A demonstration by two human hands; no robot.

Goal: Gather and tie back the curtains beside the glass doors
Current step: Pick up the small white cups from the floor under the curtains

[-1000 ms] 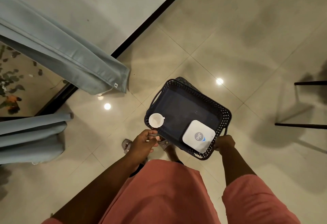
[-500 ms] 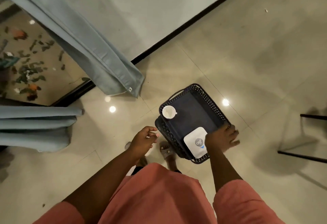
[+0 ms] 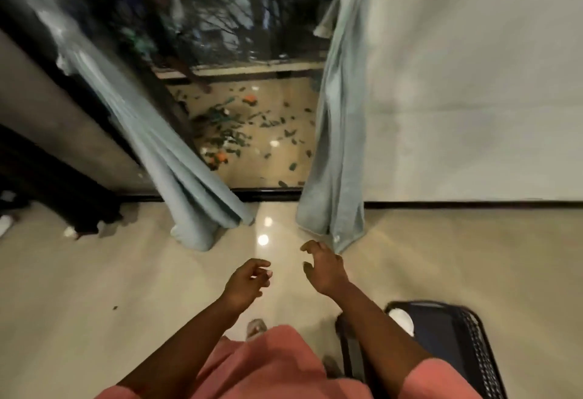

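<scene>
Glossy beige tile floor [image 3: 94,272] before dark glass doors [image 3: 239,51]; curtains not yet gathered or tied.
Head view: left curtain [image 3: 176,178] and right curtain [image 3: 337,146], soft pale-blue pleated cloth, hang loose to the floor. Left hand [image 3: 246,282] and right hand [image 3: 325,269] reach forward, fingers loosely curled, holding nothing. Black perforated basket [image 3: 473,351] low right, beside the right arm.

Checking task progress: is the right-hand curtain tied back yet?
No. The right curtain hangs loose to the floor; both hands are empty.
</scene>
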